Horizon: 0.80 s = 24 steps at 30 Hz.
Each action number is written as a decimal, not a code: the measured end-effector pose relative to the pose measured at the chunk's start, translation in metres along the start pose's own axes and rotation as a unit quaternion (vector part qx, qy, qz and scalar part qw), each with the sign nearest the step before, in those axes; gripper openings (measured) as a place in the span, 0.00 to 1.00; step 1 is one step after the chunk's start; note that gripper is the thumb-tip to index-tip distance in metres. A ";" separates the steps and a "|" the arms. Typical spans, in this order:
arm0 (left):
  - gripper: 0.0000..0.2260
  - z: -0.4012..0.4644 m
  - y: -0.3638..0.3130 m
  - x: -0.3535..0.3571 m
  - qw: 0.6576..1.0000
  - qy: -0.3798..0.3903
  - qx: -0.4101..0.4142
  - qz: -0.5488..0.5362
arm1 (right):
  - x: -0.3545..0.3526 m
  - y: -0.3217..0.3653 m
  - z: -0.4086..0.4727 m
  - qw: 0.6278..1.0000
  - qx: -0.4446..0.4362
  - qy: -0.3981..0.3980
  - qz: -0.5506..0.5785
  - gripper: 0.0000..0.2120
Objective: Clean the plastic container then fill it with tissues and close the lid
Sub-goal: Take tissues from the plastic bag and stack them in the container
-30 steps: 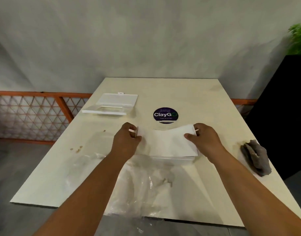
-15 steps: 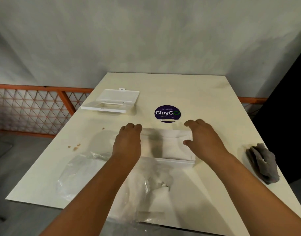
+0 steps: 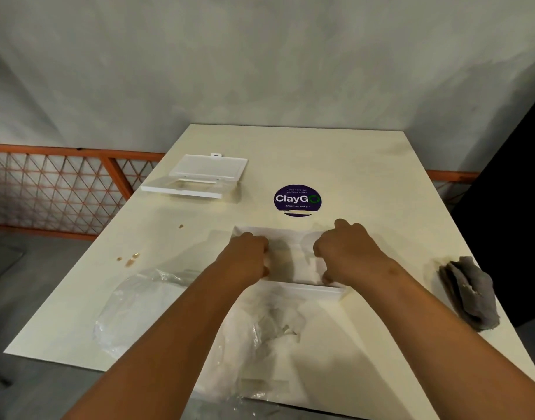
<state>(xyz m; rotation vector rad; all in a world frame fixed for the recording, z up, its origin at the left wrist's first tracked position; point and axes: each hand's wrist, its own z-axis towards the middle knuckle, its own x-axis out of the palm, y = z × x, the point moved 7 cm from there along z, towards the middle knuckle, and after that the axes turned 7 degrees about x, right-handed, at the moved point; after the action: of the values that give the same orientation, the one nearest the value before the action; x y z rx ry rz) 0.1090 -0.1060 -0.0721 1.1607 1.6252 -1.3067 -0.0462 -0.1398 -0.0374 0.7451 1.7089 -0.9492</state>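
Observation:
A white plastic container point(image 3: 305, 289) lies on the table in front of me with a stack of white tissues point(image 3: 293, 256) inside it. My left hand point(image 3: 248, 256) presses down on the tissues at the container's left end, fingers curled. At the right end, my right hand point(image 3: 348, 253) also presses on the tissues with bent fingers. The container's white lid point(image 3: 199, 178) rests apart at the far left of the table, its flap standing open.
A crumpled clear plastic wrapper point(image 3: 175, 310) lies near the table's front edge under my arms. A grey cloth point(image 3: 469, 292) sits at the right edge. A purple round sticker point(image 3: 297, 200) is beyond the container. Brown spots point(image 3: 130, 259) mark the left side. An orange lattice railing point(image 3: 54, 189) runs left.
The tissues, held up by their ends a second ago, have been lowered into the container. Both hands moved inward and now press down on them.

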 end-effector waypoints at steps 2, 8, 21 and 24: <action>0.21 0.002 0.000 0.000 1.000 0.007 -0.010 -0.007 | -0.005 0.008 0.003 0.998 -0.019 -0.019 0.049 0.21; 0.23 0.005 0.001 0.000 0.997 0.033 -0.056 -0.052 | 0.008 0.036 0.015 0.978 -0.051 0.064 0.191 0.16; 0.07 -0.098 0.030 -0.043 0.952 -0.240 0.035 -0.189 | -0.010 0.020 -0.052 0.882 0.023 -0.059 0.467 0.06; 0.08 -0.130 0.049 -0.033 0.955 -0.274 0.053 -0.101 | -0.001 0.044 -0.078 0.861 -0.004 -0.001 0.509 0.09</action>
<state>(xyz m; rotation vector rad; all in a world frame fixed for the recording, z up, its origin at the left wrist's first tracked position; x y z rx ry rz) 0.1655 0.0183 -0.0290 0.6125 1.2919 -1.6829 -0.0457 -0.0508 -0.0323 1.4243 1.0342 -0.1836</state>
